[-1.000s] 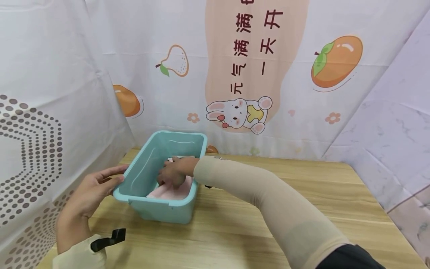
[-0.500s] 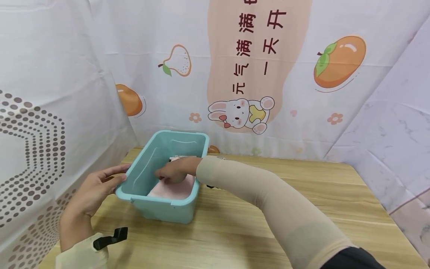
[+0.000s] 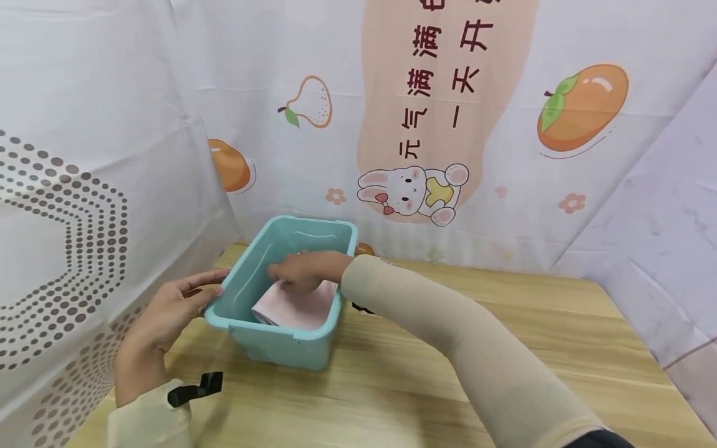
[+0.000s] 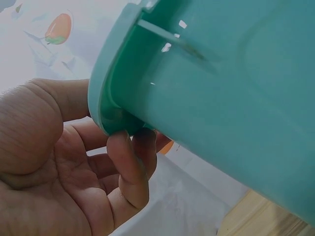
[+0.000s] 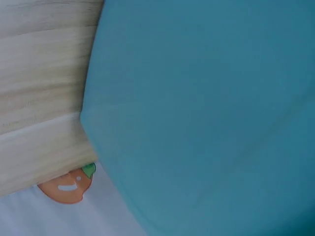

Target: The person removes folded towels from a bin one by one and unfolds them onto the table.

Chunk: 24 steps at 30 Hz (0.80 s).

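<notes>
A teal plastic bin (image 3: 277, 323) stands on the table towards the left. My left hand (image 3: 175, 306) holds its left rim; in the left wrist view, the thumb and curled fingers of that hand (image 4: 74, 162) clasp the rim's corner. My right hand (image 3: 302, 272) reaches over the right rim into the bin, its fingers bent on a pale pink folded cloth (image 3: 299, 308). The cloth's near edge shows layers and sits raised inside the bin. My right fingertips are partly hidden. Only the outer wall of the bin (image 5: 197, 108) fills the right wrist view.
The wooden table (image 3: 476, 348) stretches to the right of the bin. A white printed curtain (image 3: 291, 168) hangs close behind it, and a dotted curtain (image 3: 73, 236) borders the left side. A black strap (image 3: 196, 389) sticks out from my left wrist.
My right hand has shifted slightly up within the bin, and the pink cloth has risen with it, its layered edge now showing. My left hand stays on the rim. The head view has swung slightly left.
</notes>
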Motion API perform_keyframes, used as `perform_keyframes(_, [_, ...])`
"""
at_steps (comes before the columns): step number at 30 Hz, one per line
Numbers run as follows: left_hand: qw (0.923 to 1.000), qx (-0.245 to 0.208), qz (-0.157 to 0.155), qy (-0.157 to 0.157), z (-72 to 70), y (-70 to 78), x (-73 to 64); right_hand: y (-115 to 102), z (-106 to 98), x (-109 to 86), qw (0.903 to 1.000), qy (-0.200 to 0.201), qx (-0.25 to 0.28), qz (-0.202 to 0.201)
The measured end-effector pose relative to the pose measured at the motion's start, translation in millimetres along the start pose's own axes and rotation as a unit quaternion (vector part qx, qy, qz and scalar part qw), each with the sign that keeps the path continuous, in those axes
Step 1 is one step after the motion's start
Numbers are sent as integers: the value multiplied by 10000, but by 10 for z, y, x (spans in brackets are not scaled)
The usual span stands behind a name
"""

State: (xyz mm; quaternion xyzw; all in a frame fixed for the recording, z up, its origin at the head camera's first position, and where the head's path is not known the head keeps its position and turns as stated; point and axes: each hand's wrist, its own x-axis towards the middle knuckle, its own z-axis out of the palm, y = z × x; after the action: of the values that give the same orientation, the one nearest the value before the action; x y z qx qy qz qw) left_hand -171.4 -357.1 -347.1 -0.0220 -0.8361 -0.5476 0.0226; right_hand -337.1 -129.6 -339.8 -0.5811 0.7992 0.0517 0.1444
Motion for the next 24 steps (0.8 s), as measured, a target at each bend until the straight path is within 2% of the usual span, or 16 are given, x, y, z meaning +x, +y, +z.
perform_keyframes(8, [9999,-80,94,-29,-8,16,9,11,-233,-312,9986,521,-23,20])
perform_keyframes(13, [9999,-97,89,-90,-9,8,-2,0,-341,-493,9951,943,-278,55])
perform_keyframes(21, [9999,77,91,-65,-1,-6,2,-13,-569,-731,9832,1736,-561,79])
perform_keyframes(24, [9999,85,92,-57,-8,-29,0,-38,-692,-824,9783,1910,-743,308])
